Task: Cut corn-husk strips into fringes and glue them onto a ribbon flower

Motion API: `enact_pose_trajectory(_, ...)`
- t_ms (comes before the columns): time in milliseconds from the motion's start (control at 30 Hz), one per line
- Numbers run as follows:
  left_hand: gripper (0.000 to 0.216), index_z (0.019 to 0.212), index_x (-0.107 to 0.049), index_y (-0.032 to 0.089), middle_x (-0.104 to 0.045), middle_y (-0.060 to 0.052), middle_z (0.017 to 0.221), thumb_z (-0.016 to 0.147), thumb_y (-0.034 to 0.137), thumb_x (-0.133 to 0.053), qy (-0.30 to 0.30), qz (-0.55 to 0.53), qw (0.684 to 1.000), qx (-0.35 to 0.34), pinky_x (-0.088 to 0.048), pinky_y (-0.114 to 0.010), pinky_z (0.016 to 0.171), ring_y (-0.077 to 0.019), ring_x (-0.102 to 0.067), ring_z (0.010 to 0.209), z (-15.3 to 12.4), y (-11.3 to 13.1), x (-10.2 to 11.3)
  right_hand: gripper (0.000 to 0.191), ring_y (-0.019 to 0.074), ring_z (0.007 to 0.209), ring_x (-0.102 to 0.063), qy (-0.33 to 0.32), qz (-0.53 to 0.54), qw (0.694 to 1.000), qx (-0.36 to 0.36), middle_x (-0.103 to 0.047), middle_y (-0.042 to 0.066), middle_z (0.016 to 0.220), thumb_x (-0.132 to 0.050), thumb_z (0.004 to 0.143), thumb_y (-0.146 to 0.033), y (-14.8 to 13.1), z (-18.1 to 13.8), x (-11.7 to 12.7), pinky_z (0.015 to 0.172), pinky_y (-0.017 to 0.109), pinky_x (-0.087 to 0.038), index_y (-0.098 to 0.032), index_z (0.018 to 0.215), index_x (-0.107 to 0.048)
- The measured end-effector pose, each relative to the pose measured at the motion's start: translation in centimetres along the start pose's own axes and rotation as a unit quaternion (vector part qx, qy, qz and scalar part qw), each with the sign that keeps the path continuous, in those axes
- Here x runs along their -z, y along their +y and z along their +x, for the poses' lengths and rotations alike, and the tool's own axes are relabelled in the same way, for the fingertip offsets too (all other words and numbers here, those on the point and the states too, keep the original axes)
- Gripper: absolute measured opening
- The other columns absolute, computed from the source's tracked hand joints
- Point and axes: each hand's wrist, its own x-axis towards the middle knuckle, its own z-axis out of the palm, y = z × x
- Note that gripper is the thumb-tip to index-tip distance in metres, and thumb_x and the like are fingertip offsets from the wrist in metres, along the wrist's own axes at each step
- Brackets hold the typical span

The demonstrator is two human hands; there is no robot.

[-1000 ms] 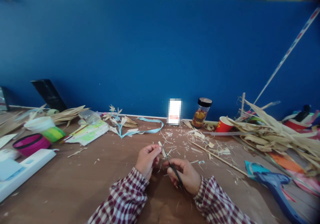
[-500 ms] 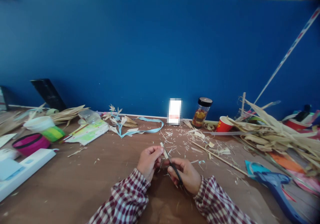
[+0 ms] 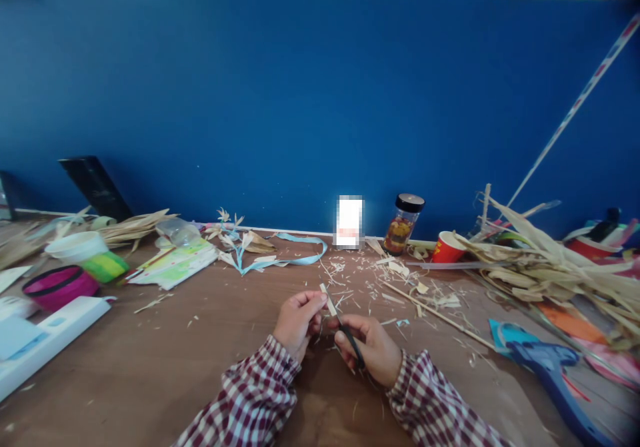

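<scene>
Between thumb and forefinger, my left hand pinches a small pale strip, which looks like a piece of dried husk. My right hand is closed around the dark handles of a pair of scissors. The blades point up and left and lie along the strip, so I cannot tell how far apart they are. Both hands are just above the brown table, close together. Thin pale shavings are scattered on the wood beyond my fingers.
At right are a blue glue gun, a thin stick, dried husks and a red paper cup. A lidded jar stands by the blue partition. Leftward lie blue ribbon, a magenta container and a white power strip.
</scene>
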Motion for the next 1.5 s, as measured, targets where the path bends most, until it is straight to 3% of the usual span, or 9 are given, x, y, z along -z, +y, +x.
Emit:
enact_pose_trajectory(700, 0.021, 0.061, -0.058, 0.012, -0.050, 0.005, 0.044, 0.059, 0.029, -0.068, -0.006, 0.006, 1.000, -0.006, -0.023, -0.013, 0.033, -0.0007, -0.034, 0.033, 0.2, -0.3, 0.1, 0.037, 0.0045, 0.037, -0.041, 0.012, 0.011, 1.000, -0.010, -0.047, -0.007, 0.046, -0.060, 0.070, -0.040, 0.0, 0.1, -0.2, 0.037, 0.015, -0.036, -0.013, 0.095, -0.058)
enact_pose_trajectory(867, 0.021, 0.066, -0.055, 0.013, -0.050, 0.005, 0.045, 0.060, 0.030, -0.067, -0.006, 0.009, 1.000, 0.000, -0.022, -0.013, 0.032, -0.0011, -0.034, 0.032, 0.2, -0.2, 0.3, 0.039, 0.0054, 0.038, -0.045, 0.036, 0.021, 0.999, -0.014, -0.051, -0.005, 0.050, -0.056, 0.072, -0.042, -0.1, 0.2, 0.3, 0.032, 0.013, -0.029, -0.014, 0.099, -0.054)
enact_pose_trajectory(933, 0.021, 0.067, -0.054, 0.014, -0.055, 0.004, 0.051, 0.061, 0.030, -0.067, -0.026, 0.009, 1.000, 0.005, -0.022, -0.013, 0.032, -0.0009, -0.035, 0.032, 0.0, 0.1, 0.2, 0.039, 0.0070, 0.042, -0.049, 0.047, 0.036, 0.998, -0.003, -0.054, -0.004, 0.056, -0.057, 0.072, -0.040, -0.2, 0.3, 0.8, 0.031, 0.012, -0.028, -0.017, 0.102, -0.052)
enact_pose_trajectory(1033, 0.021, 0.066, -0.051, 0.014, -0.061, 0.000, 0.060, 0.061, 0.029, -0.065, -0.071, 0.020, 0.997, 0.006, -0.020, -0.013, 0.031, -0.0001, -0.033, 0.031, -0.3, 0.4, 0.0, 0.040, 0.0097, 0.057, -0.055, 0.072, 0.068, 0.994, 0.050, -0.059, 0.000, 0.070, -0.064, 0.067, -0.033, -0.5, 0.5, 1.5, 0.040, 0.015, -0.038, -0.019, 0.102, -0.051)
enact_pose_trajectory(1133, 0.021, 0.067, -0.051, 0.014, -0.058, 0.002, 0.055, 0.060, 0.029, -0.065, -0.092, 0.058, 0.994, -0.007, -0.016, -0.014, 0.030, 0.0005, -0.028, 0.029, -0.6, 0.5, -0.2, 0.042, 0.0128, 0.071, -0.057, 0.109, 0.081, 0.986, 0.099, -0.060, 0.002, 0.082, -0.068, 0.063, -0.025, -0.8, 0.6, 2.0, 0.058, 0.022, -0.046, -0.020, 0.102, -0.052)
enact_pose_trajectory(1233, 0.021, 0.068, -0.053, 0.014, -0.053, 0.004, 0.051, 0.061, 0.029, -0.065, -0.111, 0.114, 0.987, -0.020, -0.015, -0.014, 0.030, 0.0006, -0.026, 0.029, -0.8, 0.3, -0.3, 0.044, 0.0164, 0.078, -0.057, 0.130, 0.064, 0.982, 0.123, -0.061, 0.003, 0.084, -0.068, 0.062, -0.022, -1.1, 0.6, 2.1, 0.064, 0.027, -0.046, -0.020, 0.103, -0.051)
enact_pose_trajectory(1367, 0.022, 0.069, -0.057, 0.012, -0.045, 0.007, 0.045, 0.060, 0.030, -0.066, -0.132, 0.177, 0.975, -0.015, -0.017, -0.015, 0.032, -0.0005, -0.027, 0.032, -1.1, 0.2, -0.4, 0.040, 0.0143, 0.073, -0.056, 0.140, 0.045, 0.980, 0.132, -0.059, 0.001, 0.077, -0.067, 0.064, -0.020, -1.3, 0.4, 1.9, 0.064, 0.026, -0.044, -0.018, 0.101, -0.053)
enact_pose_trajectory(1500, 0.022, 0.067, -0.058, 0.012, -0.046, 0.006, 0.046, 0.058, 0.029, -0.068, -0.131, 0.203, 0.970, -0.021, -0.020, -0.015, 0.033, -0.0015, -0.030, 0.034, -1.2, 0.3, -0.4, 0.036, 0.0107, 0.063, -0.052, 0.130, 0.023, 0.982, 0.132, -0.056, -0.002, 0.070, -0.065, 0.065, -0.021, -1.2, 0.4, 1.7, 0.056, 0.022, -0.041, -0.017, 0.098, -0.053)
